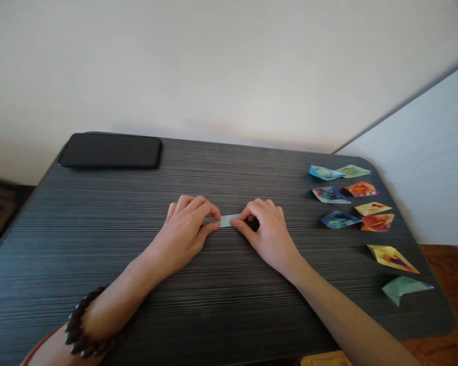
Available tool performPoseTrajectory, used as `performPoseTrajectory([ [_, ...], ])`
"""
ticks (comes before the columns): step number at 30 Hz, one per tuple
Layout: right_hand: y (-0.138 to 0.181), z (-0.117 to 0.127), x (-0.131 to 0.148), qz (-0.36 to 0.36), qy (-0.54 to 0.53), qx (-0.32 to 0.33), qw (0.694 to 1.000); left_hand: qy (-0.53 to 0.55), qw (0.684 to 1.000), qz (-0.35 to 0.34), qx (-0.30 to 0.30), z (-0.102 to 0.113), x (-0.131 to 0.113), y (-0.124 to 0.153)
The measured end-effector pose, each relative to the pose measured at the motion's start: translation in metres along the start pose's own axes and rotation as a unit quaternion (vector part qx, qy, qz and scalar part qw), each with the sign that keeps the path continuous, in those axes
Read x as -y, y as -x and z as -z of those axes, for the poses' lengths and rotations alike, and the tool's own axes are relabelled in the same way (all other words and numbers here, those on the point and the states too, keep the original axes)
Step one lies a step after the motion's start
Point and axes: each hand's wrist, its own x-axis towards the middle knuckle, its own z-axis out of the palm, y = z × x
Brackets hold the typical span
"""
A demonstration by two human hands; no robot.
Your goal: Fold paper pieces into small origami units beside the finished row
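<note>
A small pale blue-green folded paper strip [226,220] lies in the middle of the dark striped table [137,203]. My left hand [187,226] pinches its left end, fingers curled and pressed on the paper. My right hand [265,229] pinches the right end the same way. Only a short middle piece of the strip shows between the two hands. A dark bead bracelet [84,325] is on my left wrist.
A black phone [110,150] lies at the table's far left corner. Several colourful folded paper pieces [361,203] lie in rows along the right side, with a yellow one [392,257] and a pale green one [402,287] nearer the front. Behind the table stands a pale wall.
</note>
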Motion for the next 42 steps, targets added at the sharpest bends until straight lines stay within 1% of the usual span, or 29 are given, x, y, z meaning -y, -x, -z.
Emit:
performPoseTrajectory([
  [2,0.001,-0.001,-0.001,0.002,-0.003,-0.01,1.0,-0.013,1.0,0.016,-0.009,0.0,0.001,0.001],
  [4,0.002,-0.002,-0.003,0.016,-0.003,-0.023,1.0,-0.02,1.0,0.013,-0.017,0.0,0.001,0.002],
  [9,0.004,-0.005,-0.007,0.066,0.001,-0.034,0.997,-0.016,0.998,-0.049,-0.031,0.002,0.005,0.002],
  [12,0.002,-0.004,-0.007,0.078,-0.027,-0.044,0.996,0.011,0.996,-0.075,-0.043,0.004,0.008,-0.001],
  [14,0.001,-0.003,-0.008,0.093,-0.053,-0.045,0.993,0.025,0.996,-0.072,-0.052,0.003,0.01,-0.002],
  [17,0.001,-0.002,-0.009,0.133,-0.096,-0.029,0.986,0.058,0.995,-0.059,-0.055,0.001,0.01,-0.002],
  [19,0.001,-0.003,-0.01,0.15,-0.123,-0.023,0.981,0.079,0.993,-0.067,-0.054,-0.002,0.009,-0.002],
  [23,0.002,-0.008,-0.01,0.141,-0.161,-0.045,0.976,0.085,0.99,-0.099,-0.055,-0.004,0.005,-0.002],
  [31,-0.003,-0.007,-0.006,0.14,-0.15,-0.076,0.976,0.086,0.992,-0.03,-0.082,0.0,0.006,-0.002],
  [34,-0.002,-0.005,-0.008,0.126,-0.155,-0.093,0.975,0.084,0.992,-0.018,-0.09,0.001,0.008,-0.002],
  [36,0.0,-0.003,-0.011,0.096,-0.159,-0.106,0.977,0.085,0.993,-0.018,-0.077,0.004,0.01,-0.002],
  [38,0.0,-0.002,-0.014,0.068,-0.165,-0.109,0.978,0.098,0.994,-0.02,-0.049,0.007,0.012,-0.002],
  [42,-0.002,0.0,-0.02,0.044,-0.194,-0.086,0.976,0.135,0.991,-0.012,0.013,0.015,0.018,-0.003],
])
